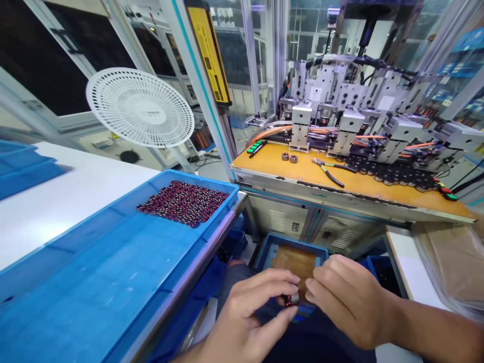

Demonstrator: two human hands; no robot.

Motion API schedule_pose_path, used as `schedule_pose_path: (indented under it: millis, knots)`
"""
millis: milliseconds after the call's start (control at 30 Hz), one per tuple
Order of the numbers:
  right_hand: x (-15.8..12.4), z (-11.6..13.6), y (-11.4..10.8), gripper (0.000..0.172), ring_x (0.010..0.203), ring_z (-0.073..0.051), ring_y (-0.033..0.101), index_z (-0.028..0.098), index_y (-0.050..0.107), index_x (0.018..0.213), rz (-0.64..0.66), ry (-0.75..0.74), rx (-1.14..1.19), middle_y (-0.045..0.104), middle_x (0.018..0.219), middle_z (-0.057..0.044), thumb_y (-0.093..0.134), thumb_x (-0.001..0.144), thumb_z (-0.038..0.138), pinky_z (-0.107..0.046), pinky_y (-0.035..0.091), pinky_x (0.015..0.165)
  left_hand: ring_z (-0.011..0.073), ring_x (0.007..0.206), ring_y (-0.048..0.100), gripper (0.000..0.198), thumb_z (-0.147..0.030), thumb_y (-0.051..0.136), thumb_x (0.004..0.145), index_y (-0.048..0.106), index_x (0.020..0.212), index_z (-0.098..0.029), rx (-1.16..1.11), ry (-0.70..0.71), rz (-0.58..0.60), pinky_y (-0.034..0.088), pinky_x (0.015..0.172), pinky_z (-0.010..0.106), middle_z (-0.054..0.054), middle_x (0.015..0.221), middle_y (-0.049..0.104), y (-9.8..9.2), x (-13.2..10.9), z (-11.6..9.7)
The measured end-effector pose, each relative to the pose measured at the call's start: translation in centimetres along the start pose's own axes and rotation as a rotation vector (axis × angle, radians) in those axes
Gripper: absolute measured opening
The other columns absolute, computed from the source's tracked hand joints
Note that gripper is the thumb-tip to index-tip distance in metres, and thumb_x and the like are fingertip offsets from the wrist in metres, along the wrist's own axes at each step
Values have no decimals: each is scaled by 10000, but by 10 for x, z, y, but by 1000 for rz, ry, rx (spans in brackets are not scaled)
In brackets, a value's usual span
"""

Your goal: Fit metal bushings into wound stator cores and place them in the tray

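Note:
Between the thumb and fingers of my left hand [253,312] is a small dark cylindrical part [290,300] with red spots and a grey metal side. My right hand [348,297] is just to the right of it, fingers curled and pressed together; whatever they may hold is hidden. Both hands are over my lap, in front of a low blue bin [268,247] with brown sheet material inside. To the left, many small dark and red parts [185,202] are packed at the far end of a long blue tray [113,282].
An orange-topped bench [272,169] carries pliers [328,171], two round metal parts [289,157], a row of dark cylinders [393,175] and a machine [348,121]. A white fan [139,108] stands behind the tray. Plastic-wrapped material [446,262] lies at right.

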State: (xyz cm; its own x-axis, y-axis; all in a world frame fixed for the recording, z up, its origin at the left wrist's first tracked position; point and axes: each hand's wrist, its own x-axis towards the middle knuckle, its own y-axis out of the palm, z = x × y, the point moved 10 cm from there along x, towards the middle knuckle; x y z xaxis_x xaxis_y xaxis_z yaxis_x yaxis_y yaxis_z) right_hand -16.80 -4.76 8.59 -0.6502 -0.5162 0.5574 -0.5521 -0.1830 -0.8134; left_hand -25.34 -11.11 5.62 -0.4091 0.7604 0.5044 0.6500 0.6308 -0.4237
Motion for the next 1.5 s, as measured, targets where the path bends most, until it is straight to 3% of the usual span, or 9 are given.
schedule_pose_path:
  millis: [267, 533, 600, 733, 833, 967, 1167, 1300, 1500]
  knots:
    - [6, 3, 10, 291, 617, -180, 468, 64, 641, 899, 116, -33, 7, 580, 745, -87, 353, 924, 100, -351, 340, 558, 125, 910, 715, 303, -22, 671, 757, 685, 983, -224, -12, -5, 15, 579, 799, 157, 31, 1004, 748, 0, 3, 0]
    - [-38, -31, 75, 227, 563, -89, 499, 154, 626, 707, 497, 1006, 1340, 535, 659, 11, 502, 876, 242, -202, 390, 520, 168, 877, 726, 325, -28, 692, 768, 705, 1008, -246, -76, 49, 5, 598, 779, 233, 57, 1049, 739, -1, -4, 3]
    - [-33, -62, 69, 221, 579, -100, 531, 159, 644, 732, 494, 931, 1172, 582, 685, 4, 522, 881, 268, -212, 431, 545, 169, 881, 724, 334, -12, 686, 766, 709, 1001, -248, -68, 38, -9, 594, 771, 234, 61, 1063, 736, -2, -6, 6]
    - [-21, -198, 11, 276, 1011, -224, 605, 144, 650, 1065, 144, 845, 25, 670, 1080, -107, 550, 927, 362, -353, 459, 945, 157, 907, 722, 307, -15, 679, 766, 711, 971, -241, -75, 28, -109, 584, 797, 214, 55, 1062, 739, -13, -5, 11]
    - [-24, -268, 22, 459, 1223, -297, 492, 39, 579, 1219, 195, 877, -146, 556, 1304, -217, 602, 893, 361, -396, 364, 1070, 157, 933, 722, 258, -44, 680, 779, 720, 943, -239, -77, -5, -169, 583, 807, 208, 50, 1047, 746, -20, -5, 16]
    - [-28, -300, 55, 542, 1131, -358, 531, 32, 628, 1091, 389, 878, -244, 616, 1152, -260, 532, 898, 529, -473, 402, 970, 165, 935, 722, 220, -59, 680, 789, 740, 903, -237, -72, -69, -230, 588, 803, 227, 51, 1030, 752, -29, -8, 22]
    - [-42, -267, 53, 545, 991, -323, 590, 81, 594, 1116, 538, 801, -279, 631, 1075, -212, 503, 890, 568, -426, 453, 884, 187, 918, 723, 186, -69, 690, 785, 754, 889, -210, -69, -109, -305, 591, 786, 257, 78, 1008, 756, -42, -11, 28]
    - [-67, -195, 38, 516, 1034, -337, 569, 74, 495, 1301, 399, 661, -257, 578, 1128, -207, 574, 838, 286, -463, 475, 918, 196, 919, 722, 183, -63, 692, 780, 756, 884, -200, -68, -120, -346, 596, 776, 265, 88, 1010, 755, -49, -14, 31]
    - [-114, -52, 74, 508, 920, -168, 686, 317, 342, 1421, 101, 929, 890, 641, 1090, -86, 530, 951, 295, -296, 578, 810, 182, 940, 716, 229, -44, 699, 773, 752, 916, -215, -84, -126, -359, 590, 803, 255, 71, 1032, 752, -49, -15, 36]
